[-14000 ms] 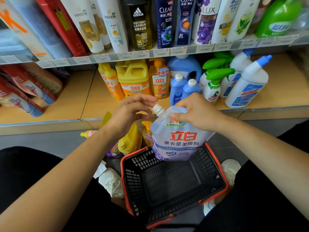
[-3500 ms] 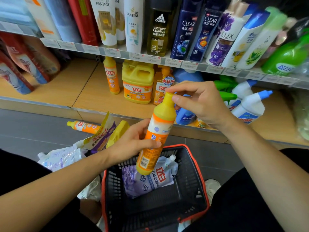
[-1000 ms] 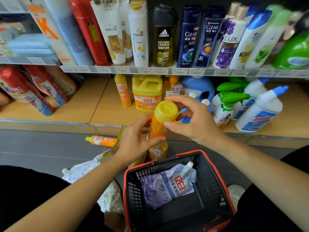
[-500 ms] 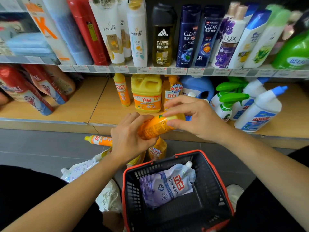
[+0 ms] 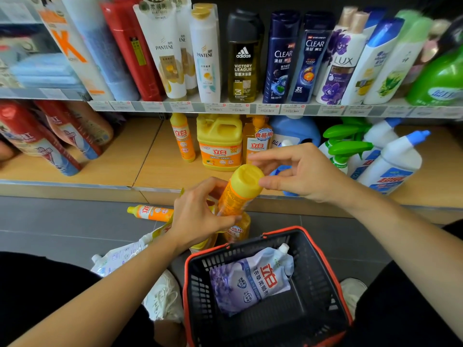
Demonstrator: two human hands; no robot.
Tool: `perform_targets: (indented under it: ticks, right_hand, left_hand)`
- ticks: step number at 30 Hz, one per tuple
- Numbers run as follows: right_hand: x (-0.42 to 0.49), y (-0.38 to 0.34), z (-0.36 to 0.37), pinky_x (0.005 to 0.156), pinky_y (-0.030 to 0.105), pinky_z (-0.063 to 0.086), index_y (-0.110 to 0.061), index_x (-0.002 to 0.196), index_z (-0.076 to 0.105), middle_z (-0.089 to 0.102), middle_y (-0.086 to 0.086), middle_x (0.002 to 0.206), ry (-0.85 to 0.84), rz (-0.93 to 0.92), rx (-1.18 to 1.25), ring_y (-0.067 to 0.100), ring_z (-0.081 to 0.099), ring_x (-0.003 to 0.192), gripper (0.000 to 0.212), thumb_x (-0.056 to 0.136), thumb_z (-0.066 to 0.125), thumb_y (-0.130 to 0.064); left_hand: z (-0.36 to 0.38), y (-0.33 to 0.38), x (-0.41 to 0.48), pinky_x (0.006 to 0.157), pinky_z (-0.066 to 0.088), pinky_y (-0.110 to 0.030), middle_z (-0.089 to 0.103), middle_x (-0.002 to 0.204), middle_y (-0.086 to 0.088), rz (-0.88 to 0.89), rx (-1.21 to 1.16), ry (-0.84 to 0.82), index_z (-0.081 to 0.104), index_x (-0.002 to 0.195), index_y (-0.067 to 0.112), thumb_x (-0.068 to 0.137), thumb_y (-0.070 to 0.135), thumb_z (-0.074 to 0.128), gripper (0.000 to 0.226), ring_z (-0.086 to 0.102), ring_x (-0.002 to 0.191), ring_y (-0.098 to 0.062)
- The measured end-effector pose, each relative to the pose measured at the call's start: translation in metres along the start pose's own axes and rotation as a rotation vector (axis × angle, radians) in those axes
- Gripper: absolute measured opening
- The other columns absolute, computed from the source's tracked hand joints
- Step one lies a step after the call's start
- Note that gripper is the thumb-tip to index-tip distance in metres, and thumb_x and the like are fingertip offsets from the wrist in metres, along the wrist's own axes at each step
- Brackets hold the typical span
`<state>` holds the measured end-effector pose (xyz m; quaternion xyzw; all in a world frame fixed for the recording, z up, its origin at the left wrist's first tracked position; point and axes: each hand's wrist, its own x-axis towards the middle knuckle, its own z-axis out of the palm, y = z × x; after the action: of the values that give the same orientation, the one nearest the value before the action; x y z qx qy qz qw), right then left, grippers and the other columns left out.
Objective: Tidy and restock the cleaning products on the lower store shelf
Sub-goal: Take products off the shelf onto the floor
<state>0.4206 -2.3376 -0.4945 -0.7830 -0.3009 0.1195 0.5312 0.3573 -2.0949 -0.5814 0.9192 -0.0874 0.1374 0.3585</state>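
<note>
1. The left grip (image 5: 198, 216) is clamped round the body of the tilted orange bottle (image 5: 235, 199).
2. The right grip (image 5: 308, 174) has its thumb on the yellow cap (image 5: 246, 177) and its fingers arched above; I cannot tell whether it pinches.
3. The bottle is held before the lower shelf (image 5: 160, 169), above the basket (image 5: 313, 266), which holds a lilac pouch (image 5: 253, 279).

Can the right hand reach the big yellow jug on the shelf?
Probably yes: the right hand hovers near the yellow jug, nothing stands before it, and the orange bottle gripped by the left hand sits lower.
</note>
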Motion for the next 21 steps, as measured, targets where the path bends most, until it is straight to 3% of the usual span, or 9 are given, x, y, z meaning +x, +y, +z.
perform_targets:
  ticks: [4, 7, 10, 12, 14, 16, 21]
  right_hand:
    - [0.001, 0.003, 0.014, 0.072, 0.052, 0.058, -0.016, 0.100, 0.072, 0.070, 0.008, 0.094, 0.067, -0.028, -0.058, 0.027, 0.067, 0.077, 0.040, 0.068, 0.081, -0.040]
    - [0.001, 0.004, 0.022, 0.067, 0.047, 0.056, -0.008, 0.088, 0.066, 0.067, 0.011, 0.082, 0.101, -0.062, -0.051, 0.033, 0.062, 0.073, 0.043, 0.067, 0.080, -0.043]
    - [0.002, 0.006, 0.024, 0.057, 0.042, 0.054, -0.004, 0.083, 0.064, 0.062, 0.024, 0.078, 0.127, -0.046, 0.005, 0.038, 0.058, 0.066, 0.039, 0.073, 0.077, -0.040]
    - [0.004, 0.007, 0.023, 0.056, 0.031, 0.055, -0.005, 0.083, 0.065, 0.061, 0.025, 0.080, 0.145, -0.024, 0.051, 0.026, 0.059, 0.064, 0.030, 0.078, 0.075, -0.033]
    - [0.004, 0.007, 0.022, 0.057, 0.027, 0.055, -0.006, 0.084, 0.067, 0.063, 0.022, 0.083, 0.145, -0.010, 0.098, 0.015, 0.062, 0.068, 0.015, 0.084, 0.074, -0.019]
    - [0.004, 0.007, 0.020, 0.059, 0.026, 0.055, -0.009, 0.088, 0.069, 0.065, 0.023, 0.088, 0.130, -0.013, 0.121, 0.015, 0.064, 0.073, 0.002, 0.088, 0.071, -0.008]
    - [0.003, 0.006, 0.018, 0.083, 0.035, 0.058, -0.015, 0.109, 0.073, 0.072, 0.006, 0.110, 0.056, -0.092, 0.103, 0.024, 0.067, 0.100, 0.024, 0.091, 0.065, 0.000]
  left_hand:
    - [0.004, 0.002, -0.002, 0.067, 0.056, -0.032, 0.065, 0.097, 0.030, 0.007, 0.043, 0.005, 0.055, 0.096, 0.050, 0.054, 0.062, 0.083, 0.052, 0.065, 0.087, 0.005]
    - [0.004, 0.003, -0.003, 0.065, 0.057, -0.035, 0.066, 0.097, 0.027, 0.039, 0.038, 0.008, 0.057, 0.100, 0.041, 0.054, 0.056, 0.084, 0.056, 0.065, 0.086, 0.001]
    - [0.004, 0.002, -0.003, 0.064, 0.057, -0.035, 0.066, 0.096, 0.027, 0.058, 0.021, -0.007, 0.059, 0.103, 0.040, 0.055, 0.055, 0.084, 0.056, 0.066, 0.087, 0.000]
    - [0.003, 0.003, -0.003, 0.065, 0.058, -0.034, 0.067, 0.096, 0.026, 0.054, 0.001, -0.017, 0.061, 0.104, 0.039, 0.056, 0.056, 0.084, 0.056, 0.066, 0.089, -0.001]
    - [0.003, 0.002, -0.003, 0.067, 0.059, -0.035, 0.069, 0.097, 0.025, 0.032, -0.034, -0.033, 0.062, 0.105, 0.040, 0.056, 0.057, 0.085, 0.056, 0.067, 0.090, -0.001]
    - [0.001, 0.001, -0.002, 0.069, 0.060, -0.037, 0.069, 0.097, 0.024, 0.006, -0.071, -0.048, 0.062, 0.106, 0.041, 0.057, 0.056, 0.086, 0.057, 0.067, 0.091, -0.002]
    - [-0.003, 0.002, 0.002, 0.071, 0.061, -0.039, 0.070, 0.095, 0.019, -0.069, -0.197, -0.064, 0.063, 0.104, 0.038, 0.058, 0.050, 0.089, 0.054, 0.067, 0.092, -0.005]
